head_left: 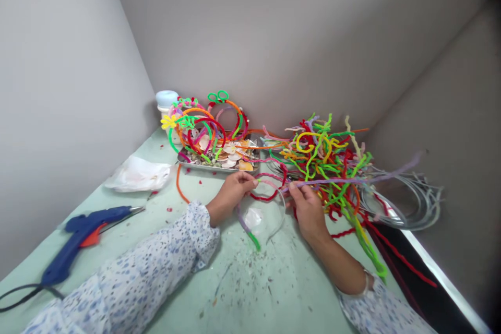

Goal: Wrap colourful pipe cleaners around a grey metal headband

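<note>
My left hand [234, 193] pinches a thin headband [284, 209] near its top. One side of the band is wrapped in pipe cleaner, purple and green toward the tip, with pink at the top; its other side is bare and pale. In my right hand [308, 211], thumb and fingers close on a long purple pipe cleaner [340, 181] where it meets the band. Its loose end stretches out to the right over the pile. A dark red twisted pipe cleaner [266, 199] lies just behind the band.
A metal tray [230, 169] holds shells and finished colourful headbands [213, 125]. Tangled pipe cleaners [324, 151] and bare bands [418, 214] lie at right. A blue glue gun [82, 235], a plastic bag [139, 175] and a blue-lidded container [167, 98] are at left. Walls enclose the table.
</note>
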A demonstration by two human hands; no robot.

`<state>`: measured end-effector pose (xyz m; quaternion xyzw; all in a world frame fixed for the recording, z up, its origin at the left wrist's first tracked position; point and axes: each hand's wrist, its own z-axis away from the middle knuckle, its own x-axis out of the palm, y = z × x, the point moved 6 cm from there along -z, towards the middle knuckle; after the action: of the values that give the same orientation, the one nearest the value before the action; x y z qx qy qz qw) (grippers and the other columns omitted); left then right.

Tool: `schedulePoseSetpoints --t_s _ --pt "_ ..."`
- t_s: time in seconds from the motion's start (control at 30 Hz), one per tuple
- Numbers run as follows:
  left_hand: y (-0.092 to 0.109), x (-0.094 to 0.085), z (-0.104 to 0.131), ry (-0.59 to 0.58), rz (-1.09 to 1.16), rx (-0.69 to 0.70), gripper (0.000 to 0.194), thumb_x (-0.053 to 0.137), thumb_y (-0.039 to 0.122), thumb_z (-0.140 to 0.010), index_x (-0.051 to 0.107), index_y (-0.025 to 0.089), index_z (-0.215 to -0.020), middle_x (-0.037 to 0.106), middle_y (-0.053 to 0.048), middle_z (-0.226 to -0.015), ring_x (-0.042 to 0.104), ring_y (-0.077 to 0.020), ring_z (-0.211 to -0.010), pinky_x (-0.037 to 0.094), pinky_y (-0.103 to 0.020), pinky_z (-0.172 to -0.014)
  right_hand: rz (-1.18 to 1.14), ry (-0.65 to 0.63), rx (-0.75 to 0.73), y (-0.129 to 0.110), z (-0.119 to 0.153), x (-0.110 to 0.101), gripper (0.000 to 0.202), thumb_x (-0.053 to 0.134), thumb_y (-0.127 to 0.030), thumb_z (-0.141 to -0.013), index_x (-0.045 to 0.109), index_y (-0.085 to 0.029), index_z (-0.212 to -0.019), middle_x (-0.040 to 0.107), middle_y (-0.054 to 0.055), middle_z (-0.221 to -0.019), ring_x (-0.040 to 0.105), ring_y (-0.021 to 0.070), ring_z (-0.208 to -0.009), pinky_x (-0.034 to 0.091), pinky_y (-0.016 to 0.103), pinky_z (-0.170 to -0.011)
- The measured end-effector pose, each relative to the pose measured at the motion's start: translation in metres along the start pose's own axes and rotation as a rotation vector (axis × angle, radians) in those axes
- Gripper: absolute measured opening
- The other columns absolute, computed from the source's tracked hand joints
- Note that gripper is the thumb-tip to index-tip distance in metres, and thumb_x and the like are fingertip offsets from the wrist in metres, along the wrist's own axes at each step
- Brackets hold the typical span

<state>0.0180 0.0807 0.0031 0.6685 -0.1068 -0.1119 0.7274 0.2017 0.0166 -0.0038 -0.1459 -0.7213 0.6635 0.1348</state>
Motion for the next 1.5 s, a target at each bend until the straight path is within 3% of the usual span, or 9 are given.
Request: schedulePoseSetpoints --t_s 0.23,0.5,0.77,1.1,1.23,1.33,1.5 --pt "0.0 0.003 -0.001 -0.09 0.145 -0.062 0.022 0.068 0.03 -0.067 0.057 0.013 -0.076 0.051 0.001 -0.06 0.042 -0.0062 -0.05 0.03 -0.019 -0.047 -0.023 -0.18 0.034 0.003 0.003 0.012 0.028 0.057 -0.047 -0.081 0.055 -0.02 -0.087 0.063 -0.001 -0.06 0.056 0.0132 -0.051 0.043 0.024 -0.047" --pt "-0.003 0.007 -0.003 -0.121 0.246 -0.148 0.031 0.062 0.042 -0.073 0.054 0.013 -0.077 0.056 -0.002 -0.066 0.045 -0.006 -0.05 0.032 -0.019 -0.047 -0.014 -0.189 0.035 0.002 0.003 0.011 0.029 0.056 -0.049 -0.081 0.054 -0.02 -0.087 0.063 -0.001 -0.058 0.058 0.0142 -0.052 0.043 0.024 -0.048" --pt "0.003 0.007 0.002 -0.155 0.107 -0.028 0.029 0.066 0.039 -0.071 0.053 0.013 -0.07 0.052 0.001 -0.059 0.043 -0.0058 -0.05 0.032 -0.02 -0.049 -0.033 -0.189 0.041 -0.001 0.003 0.013 0.031 0.056 -0.049 -0.081 0.054 -0.019 -0.085 0.064 0.0 -0.058 0.058 0.0131 -0.05 0.044 0.023 -0.049" --pt "-0.001 0.006 0.0 -0.144 0.044 -0.027 0.019 0.063 0.031 -0.069 0.055 0.014 -0.071 0.05 0.002 -0.057 0.042 -0.0062 -0.048 0.031 -0.019 -0.047 -0.033 -0.198 0.04 -0.014 0.008 0.017 0.029 0.065 -0.045 -0.074 0.052 -0.021 -0.085 0.062 -0.002 -0.057 0.058 0.0146 -0.053 0.043 0.025 -0.052" --pt "0.004 0.01 0.001 -0.197 0.014 -0.012 0.013 0.058 0.023 -0.07 0.059 0.016 -0.081 0.051 0.002 -0.058 0.044 -0.0073 -0.049 0.034 -0.02 -0.049 -0.022 -0.2 0.032 -0.015 0.008 0.019 0.031 0.067 -0.046 -0.071 0.053 -0.021 -0.083 0.062 -0.003 -0.057 0.058 0.0153 -0.054 0.043 0.026 -0.053" --pt "0.013 0.016 0.006 -0.276 -0.072 0.044 0.019 0.056 0.028 -0.075 0.062 0.016 -0.088 0.051 0.001 -0.059 0.044 -0.008 -0.051 0.033 -0.021 -0.05 -0.038 -0.21 0.045 -0.015 0.01 0.021 0.031 0.067 -0.045 -0.071 0.053 -0.021 -0.083 0.062 -0.003 -0.058 0.057 0.015 -0.053 0.044 0.026 -0.053" --pt "0.025 0.02 0.014 -0.296 -0.235 0.17 0.021 0.062 0.035 -0.073 0.062 0.015 -0.076 0.058 -0.001 -0.068 0.046 -0.0092 -0.059 0.033 -0.021 -0.055 -0.023 -0.197 0.047 -0.013 0.01 0.021 0.028 0.067 -0.044 -0.072 0.054 -0.021 -0.081 0.062 -0.002 -0.063 0.057 0.0151 -0.054 0.044 0.026 -0.052"
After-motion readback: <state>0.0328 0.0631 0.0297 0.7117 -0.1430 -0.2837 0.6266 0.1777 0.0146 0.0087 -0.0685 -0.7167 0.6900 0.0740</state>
